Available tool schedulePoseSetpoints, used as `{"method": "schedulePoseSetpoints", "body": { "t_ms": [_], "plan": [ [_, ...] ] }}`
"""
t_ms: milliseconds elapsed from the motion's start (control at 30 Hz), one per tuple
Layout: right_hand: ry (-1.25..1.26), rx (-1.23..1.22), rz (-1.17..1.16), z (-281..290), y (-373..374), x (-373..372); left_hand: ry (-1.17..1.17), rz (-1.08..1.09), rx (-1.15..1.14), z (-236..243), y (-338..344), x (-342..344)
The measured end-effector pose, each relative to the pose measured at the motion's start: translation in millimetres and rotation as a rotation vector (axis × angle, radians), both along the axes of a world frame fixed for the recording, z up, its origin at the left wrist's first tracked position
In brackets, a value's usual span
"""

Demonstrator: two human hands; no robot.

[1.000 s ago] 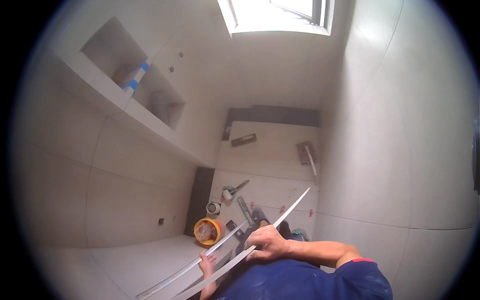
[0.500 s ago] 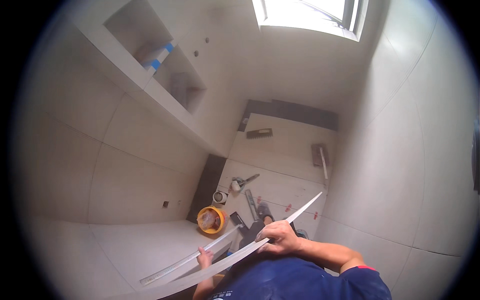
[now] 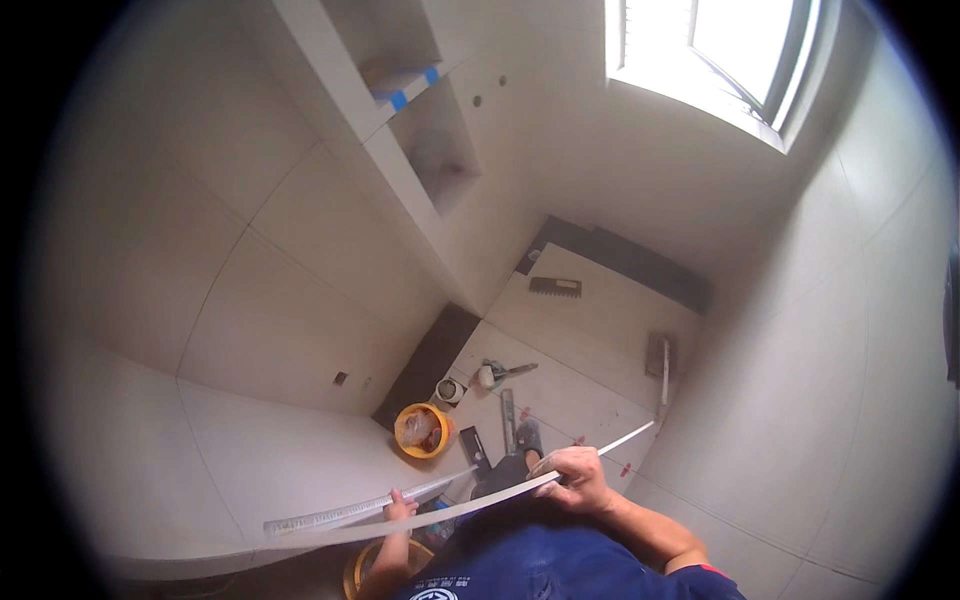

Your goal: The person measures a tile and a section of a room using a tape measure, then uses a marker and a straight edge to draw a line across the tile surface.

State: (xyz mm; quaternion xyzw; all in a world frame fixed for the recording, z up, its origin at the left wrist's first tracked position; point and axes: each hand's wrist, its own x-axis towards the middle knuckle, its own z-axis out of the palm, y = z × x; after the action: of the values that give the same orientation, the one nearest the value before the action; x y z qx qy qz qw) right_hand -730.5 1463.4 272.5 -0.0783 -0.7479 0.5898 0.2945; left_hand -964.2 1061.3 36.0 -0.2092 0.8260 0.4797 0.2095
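Observation:
In my right hand is a long, thin white strip, pinched near its far end. The strip runs down across my body to the lower left, its far tip close to the right wall. My left hand is closed round a silvery ruler with graduations along it, and the strip crosses over my left forearm. Against the ruler's far end lies a dark flat piece; I cannot tell whether the two are joined.
A yellow bucket with a plastic bag inside stands by the left ledge, beside a white round container. On the floor are a notched trowel, a long-handled flat tool, a grey bar and red clips. Another yellow bucket is below my left arm.
My view has turned, so the window and niches sit further right. The strip's far tip is lower in the picture and the ruler lies flatter. Both hands keep their holds.

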Motion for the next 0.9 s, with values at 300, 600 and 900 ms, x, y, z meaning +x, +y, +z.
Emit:
{"method": "schedulePoseSetpoints", "body": {
  "t_ms": [300, 600, 900],
  "plan": [
    [-0.014, -0.003, 0.007, 10.4, 5.9, -27.5, -0.298, -0.052, 0.004, -9.2, -26.7, -5.1],
    [-0.063, -0.013, 0.113, 6.2, -8.4, -53.4, -0.273, -0.105, 0.023, -14.2, -18.4, -16.5],
    [-0.079, 0.045, 0.169, 0.7, -9.8, -78.8, -0.161, -0.34, -0.131, -11.3, -2.8, -44.7]
  ]
}}
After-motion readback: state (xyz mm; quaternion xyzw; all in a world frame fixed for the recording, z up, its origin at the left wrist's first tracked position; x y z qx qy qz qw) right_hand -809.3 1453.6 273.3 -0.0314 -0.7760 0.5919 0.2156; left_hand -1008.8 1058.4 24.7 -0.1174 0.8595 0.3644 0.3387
